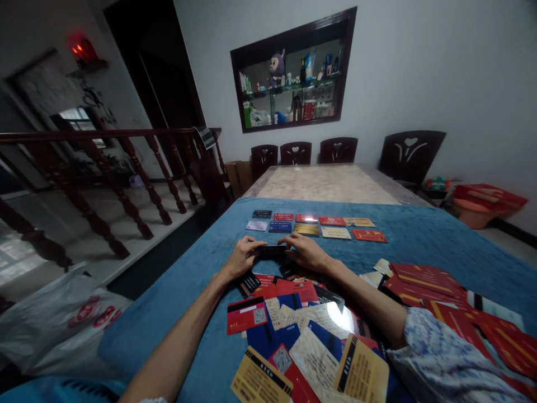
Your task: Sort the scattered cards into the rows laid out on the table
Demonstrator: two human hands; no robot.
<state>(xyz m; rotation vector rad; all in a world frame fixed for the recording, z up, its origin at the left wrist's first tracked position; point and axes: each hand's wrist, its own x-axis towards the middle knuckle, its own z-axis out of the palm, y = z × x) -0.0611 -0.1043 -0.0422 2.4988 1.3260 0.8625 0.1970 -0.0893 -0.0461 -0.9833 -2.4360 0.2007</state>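
A dark card [272, 251] is held by its two short ends between my left hand [244, 255] and my right hand [307, 252], just over the blue cloth. Both hands have thumb and fingers closed on its edges. Beyond them, two rows of cards lie on the cloth, among them a blue card [280, 227], a gold card [306, 229] and a red card [370, 235]. Nearer to me spreads a loose, overlapping pile of cards, with a red card [246, 315], a gold card [363, 369] and a cream card [314, 358] on top.
Red envelopes or folders [428, 282] lie heaped to the right. The blue cloth [201, 268] covers the near table; a bare tabletop [327, 183] continues beyond it. Dark chairs [338, 150] stand at the far end. A white plastic bag [59, 319] and wooden railing [138, 184] are at left.
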